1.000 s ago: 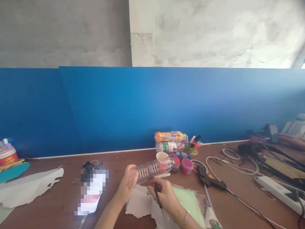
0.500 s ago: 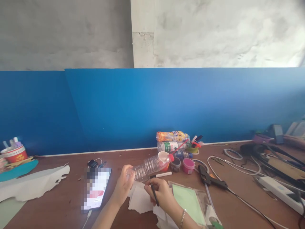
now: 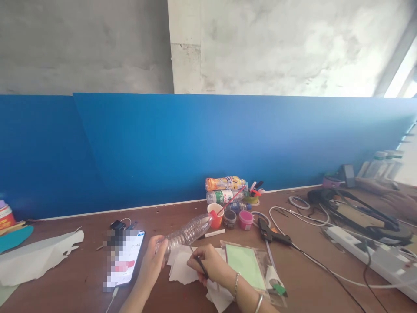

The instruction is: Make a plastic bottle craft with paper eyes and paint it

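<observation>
My left hand [image 3: 155, 255] is wrapped round the base end of a clear ribbed plastic bottle [image 3: 189, 231]. The bottle lies tilted in the air, its red-capped neck pointing up and right in front of a paper cup [image 3: 215, 209]. In my right hand [image 3: 208, 263] is a slim dark tool with a black handle, which looks like scissors [image 3: 202, 266]. Its thin tip reaches the underside of the bottle near the middle; whether it has pierced the plastic I cannot tell. Pieces of white paper [image 3: 183, 269] lie beneath both hands.
Left of my hands lies a lit phone [image 3: 128, 256] on a cable. Behind the cup are stacked bottles [image 3: 224, 183]; paint tubs [image 3: 246, 220] and a marker [image 3: 215, 234] sit nearby. Rightward are a green sheet [image 3: 244, 265], a glue gun [image 3: 273, 234] and a power strip [image 3: 358, 248].
The view has turned to the right. The bottle has shifted left relative to the cup, with its neck tipped up more. The tool in my right hand remains against the bottle, now more slanted.
</observation>
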`<action>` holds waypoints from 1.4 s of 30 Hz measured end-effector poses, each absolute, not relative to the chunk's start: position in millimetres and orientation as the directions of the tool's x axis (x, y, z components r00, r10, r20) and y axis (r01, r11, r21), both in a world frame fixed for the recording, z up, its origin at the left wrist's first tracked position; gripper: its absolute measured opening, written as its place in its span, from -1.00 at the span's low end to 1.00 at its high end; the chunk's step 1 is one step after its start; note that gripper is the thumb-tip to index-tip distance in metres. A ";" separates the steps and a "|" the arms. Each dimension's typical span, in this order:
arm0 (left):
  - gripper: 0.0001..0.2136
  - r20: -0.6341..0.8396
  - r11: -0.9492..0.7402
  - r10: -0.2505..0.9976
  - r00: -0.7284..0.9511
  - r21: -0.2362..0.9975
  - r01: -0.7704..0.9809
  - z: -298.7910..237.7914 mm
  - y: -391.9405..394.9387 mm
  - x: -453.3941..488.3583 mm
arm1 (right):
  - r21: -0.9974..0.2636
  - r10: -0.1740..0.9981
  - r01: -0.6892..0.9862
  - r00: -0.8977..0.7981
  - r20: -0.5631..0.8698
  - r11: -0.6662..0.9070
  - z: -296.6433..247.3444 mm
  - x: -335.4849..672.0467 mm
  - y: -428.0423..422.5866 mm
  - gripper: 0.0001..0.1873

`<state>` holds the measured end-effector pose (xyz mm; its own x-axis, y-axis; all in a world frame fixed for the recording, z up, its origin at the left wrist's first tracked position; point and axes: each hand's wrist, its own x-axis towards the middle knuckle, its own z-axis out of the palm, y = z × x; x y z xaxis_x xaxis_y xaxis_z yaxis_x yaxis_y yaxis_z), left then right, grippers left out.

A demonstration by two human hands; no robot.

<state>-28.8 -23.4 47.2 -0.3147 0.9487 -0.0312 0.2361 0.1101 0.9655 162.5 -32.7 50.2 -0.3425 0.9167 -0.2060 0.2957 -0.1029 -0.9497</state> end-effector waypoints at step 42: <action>-0.42 0.090 -0.078 0.995 -0.037 0.963 0.259 44.1 6.4 19.6 | -0.376 0.960 0.913 -0.233 -0.157 0.160 88.9 179.9 -31.8 -0.59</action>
